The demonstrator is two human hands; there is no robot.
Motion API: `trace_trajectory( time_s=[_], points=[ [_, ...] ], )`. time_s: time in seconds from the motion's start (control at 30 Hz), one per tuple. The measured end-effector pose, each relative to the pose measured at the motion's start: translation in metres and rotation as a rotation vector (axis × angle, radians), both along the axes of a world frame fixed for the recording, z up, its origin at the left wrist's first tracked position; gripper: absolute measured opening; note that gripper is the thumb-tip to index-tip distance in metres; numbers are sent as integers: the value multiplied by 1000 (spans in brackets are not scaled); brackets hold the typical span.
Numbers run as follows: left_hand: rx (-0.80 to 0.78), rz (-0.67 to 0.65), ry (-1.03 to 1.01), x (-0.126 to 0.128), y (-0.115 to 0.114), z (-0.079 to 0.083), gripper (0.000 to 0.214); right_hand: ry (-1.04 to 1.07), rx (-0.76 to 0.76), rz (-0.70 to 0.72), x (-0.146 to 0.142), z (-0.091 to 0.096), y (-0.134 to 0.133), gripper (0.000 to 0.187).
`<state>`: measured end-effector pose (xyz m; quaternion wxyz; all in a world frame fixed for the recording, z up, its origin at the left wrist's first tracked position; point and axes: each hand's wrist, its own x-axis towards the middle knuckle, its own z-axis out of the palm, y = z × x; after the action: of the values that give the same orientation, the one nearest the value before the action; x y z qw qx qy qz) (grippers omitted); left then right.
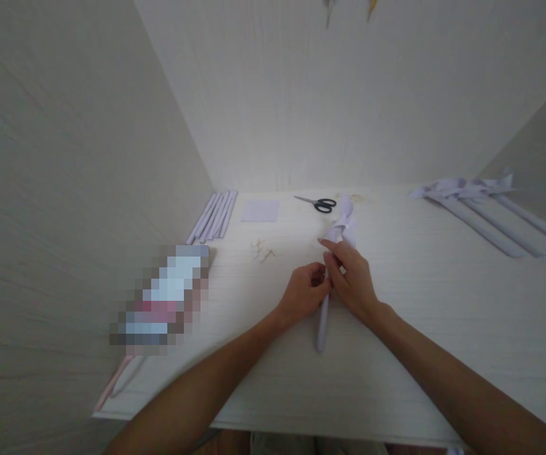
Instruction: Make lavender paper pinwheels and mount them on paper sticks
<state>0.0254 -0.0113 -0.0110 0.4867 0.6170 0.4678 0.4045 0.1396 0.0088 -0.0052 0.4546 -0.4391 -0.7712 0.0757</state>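
A pale lilac paper pinwheel (344, 221) on a rolled paper stick (321, 328) lies on the white table (419, 328) in the middle. My left hand (304, 292) is closed in a pinch on the stick just below the pinwheel head. My right hand (352, 275) lies over the same spot, fingers curled around the stick and the base of the folded blades. The stick's lower end points toward me.
Black-handled scissors (318, 203) lie behind the pinwheel. A square paper sheet (260, 210) and several rolled paper sticks (216, 216) sit at the back left. Finished pinwheels (476, 196) lie at the right. Small pins (262, 250) are scattered left of centre. A blurred item (163, 297) sits at the left edge.
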Motion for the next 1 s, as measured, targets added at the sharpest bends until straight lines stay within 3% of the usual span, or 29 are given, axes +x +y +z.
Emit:
trace_trajectory(
  time_s=[0.27,0.4,0.53,0.63,0.77,1.0],
  points=[
    [-146,36,-217,-2,2,7,21,12,36,48,-1,0,-6,19],
    [-221,83,-277,-3,2,10,21,242,16,-63,-1,3,-8,7],
    [-236,74,-256,-4,2,10,23,542,-21,-155,1,5,-3,24],
    [-236,61,-246,-3,2,11,24,641,-139,-184,5,4,4,38],
    [-228,51,-236,-3,1,11,24,635,-225,-208,9,1,11,40],
    [-228,68,-244,-3,2,10,24,504,-173,-189,8,-1,10,27]
  ],
)
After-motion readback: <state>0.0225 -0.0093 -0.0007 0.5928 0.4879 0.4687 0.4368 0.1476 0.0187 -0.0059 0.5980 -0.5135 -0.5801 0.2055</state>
